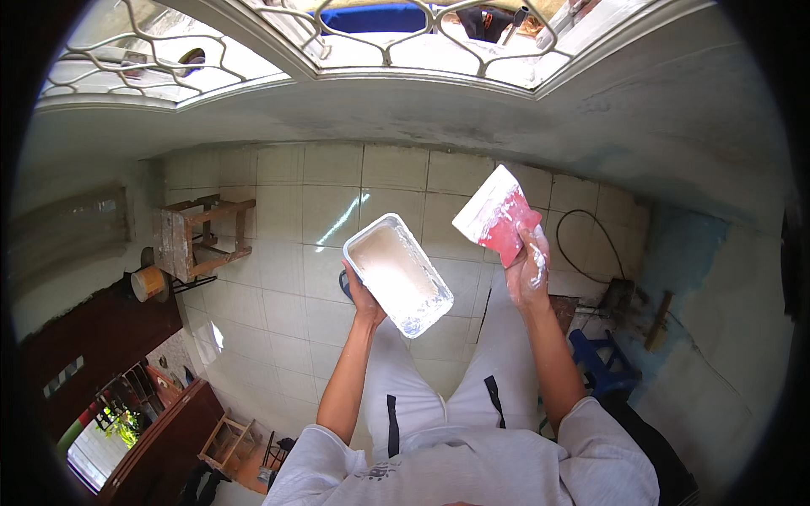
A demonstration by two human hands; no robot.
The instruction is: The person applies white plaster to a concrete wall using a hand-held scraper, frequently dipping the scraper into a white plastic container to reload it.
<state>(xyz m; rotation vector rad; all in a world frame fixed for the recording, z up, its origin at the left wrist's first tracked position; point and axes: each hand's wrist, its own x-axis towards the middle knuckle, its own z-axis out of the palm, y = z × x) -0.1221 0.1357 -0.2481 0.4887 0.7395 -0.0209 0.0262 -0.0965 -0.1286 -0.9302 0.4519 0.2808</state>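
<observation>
My left hand (364,297) is closed on the left side of a white rectangular plastic tub (399,271), held tilted in front of me. White paste coats the tub's inside, thickest at its near end. In my right hand (531,271) is a red putty spreader (504,221), its wide blade smeared white and pointing up and to the left. White paste also sticks to the fingers of that hand. The spreader is held up to the right of the tub, apart from it.
Ahead stands a grey plastered wall (472,118) below windows with curved white grilles (388,34). A wooden stool (202,236) and a yellowish bucket (148,284) are at the left. On the right are a blue plastic stool (604,364) and a dark cable (582,268) on the tiled floor.
</observation>
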